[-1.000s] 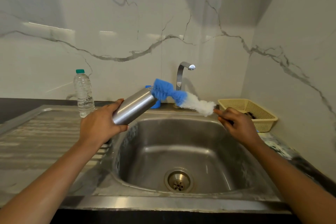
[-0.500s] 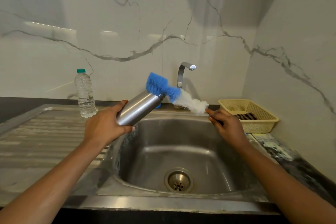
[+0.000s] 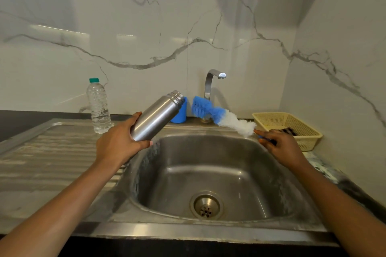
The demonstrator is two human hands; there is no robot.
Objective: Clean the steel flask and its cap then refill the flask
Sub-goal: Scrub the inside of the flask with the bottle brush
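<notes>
Overhead, looking down from the head camera, a stainless steel sink [image 3: 246,175] fills the middle, with a round drain [image 3: 206,206] at its bottom and a ribbed steel drainboard [image 3: 52,152] to its left. White marble wall [image 3: 146,27] with grey veins rises behind and wraps round on the right, and a dark countertop [image 3: 12,119] shows at the far left. A curved steel tap [image 3: 208,83] stands behind the sink. A clear plastic water bottle [image 3: 98,106] with a green cap stands upright at the back of the drainboard. A cream plastic basket [image 3: 302,131] sits to the right of the sink, with something dark and striped inside it. The left hand [image 3: 117,146] holds the steel flask [image 3: 155,118] near its base, fingers and thumb curled round it, above the sink's left rim. The flask is uncapped and tilts up to the right, its threaded mouth in front of a blue cup-shaped item [image 3: 180,112] on the ledge. The right hand [image 3: 279,146] grips the handle of a bottle brush [image 3: 219,113], fingers closed, index finger lying along it. The brush has white fibres near the hand and blue bristles at the tip, which points at the flask's mouth, just beside it, not touching.
</notes>
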